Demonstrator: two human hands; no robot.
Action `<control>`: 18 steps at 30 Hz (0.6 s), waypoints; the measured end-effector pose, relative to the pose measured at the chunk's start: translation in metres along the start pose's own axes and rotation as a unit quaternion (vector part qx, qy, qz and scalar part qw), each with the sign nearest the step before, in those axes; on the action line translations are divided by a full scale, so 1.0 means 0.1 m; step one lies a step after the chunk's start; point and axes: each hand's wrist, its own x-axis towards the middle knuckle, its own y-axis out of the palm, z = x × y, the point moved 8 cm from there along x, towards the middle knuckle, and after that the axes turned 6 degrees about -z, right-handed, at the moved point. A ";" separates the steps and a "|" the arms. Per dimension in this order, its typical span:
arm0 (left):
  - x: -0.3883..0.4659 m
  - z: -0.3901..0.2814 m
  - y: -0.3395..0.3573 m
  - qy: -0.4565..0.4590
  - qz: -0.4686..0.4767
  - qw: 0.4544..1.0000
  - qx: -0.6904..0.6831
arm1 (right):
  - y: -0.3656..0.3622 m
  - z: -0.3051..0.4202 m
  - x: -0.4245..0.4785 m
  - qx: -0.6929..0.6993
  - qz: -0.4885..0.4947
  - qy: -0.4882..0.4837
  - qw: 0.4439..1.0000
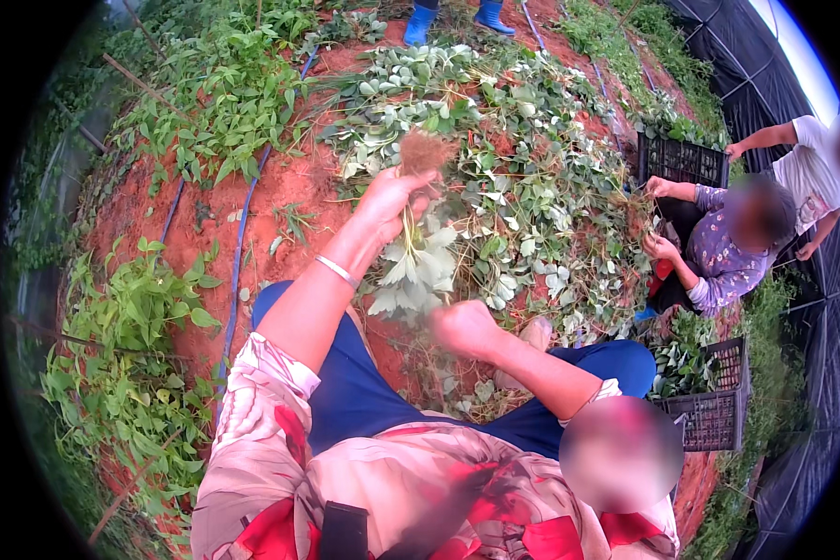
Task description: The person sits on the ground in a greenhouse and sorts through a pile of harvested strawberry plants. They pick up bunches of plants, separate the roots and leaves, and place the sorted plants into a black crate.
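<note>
My left hand, with a silver bangle at its wrist, grips a bare-root plant, apparently strawberry, by its stems. The brown fibrous roots stick out above the fingers, and the pale toothed leaves hang below them. Close to the leaf tips is my right hand, blurred and curled into a fist. Whether anything is inside that fist is hidden. Beyond both hands, a broad heap of uprooted plants lies over the red soil, with leaves, runners and roots tangled together.
At the right, a co-worker handles plants, and another person holds a black plastic crate. A second crate contains leafy plants. Blue boots stand at the far edge. Green plants and a blue drip tape run along the left.
</note>
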 end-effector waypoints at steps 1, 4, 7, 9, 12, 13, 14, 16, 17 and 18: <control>-0.03 -0.06 0.01 -0.044 0.008 0.997 -0.064 | 0.37 0.10 -0.17 0.024 0.074 -0.042 0.996; -0.06 -0.05 0.05 -0.108 0.100 0.977 -0.152 | 0.45 -0.14 -0.30 0.051 0.091 0.046 0.993; -0.19 0.02 0.21 -0.139 0.168 0.965 -0.144 | -0.71 -0.85 -0.19 0.144 -0.299 0.211 0.919; -0.31 0.07 0.29 -0.146 0.184 0.964 -0.126 | -1.19 -1.09 -0.24 0.375 -0.422 0.279 0.777; -0.35 0.27 0.37 -0.191 0.177 0.956 -0.133 | -1.34 -0.83 0.05 0.557 -0.335 0.221 0.727; -0.32 0.37 0.36 -0.206 0.171 0.955 -0.128 | -1.27 -0.70 0.17 0.586 -0.292 0.207 0.727; -0.25 0.46 0.27 -0.201 0.143 0.965 -0.090 | -1.18 -0.61 0.25 0.582 -0.282 0.194 0.738; -0.32 0.50 0.34 -0.219 0.126 0.963 -0.092 | -1.05 -0.59 0.27 0.587 -0.282 0.189 0.735; -0.34 0.52 0.37 -0.228 0.118 0.962 -0.093 | -1.02 -0.62 0.24 0.596 -0.296 0.195 0.720; -0.30 0.57 0.28 -0.252 0.090 0.960 -0.083 | -1.01 -0.65 0.20 0.605 -0.311 0.201 0.705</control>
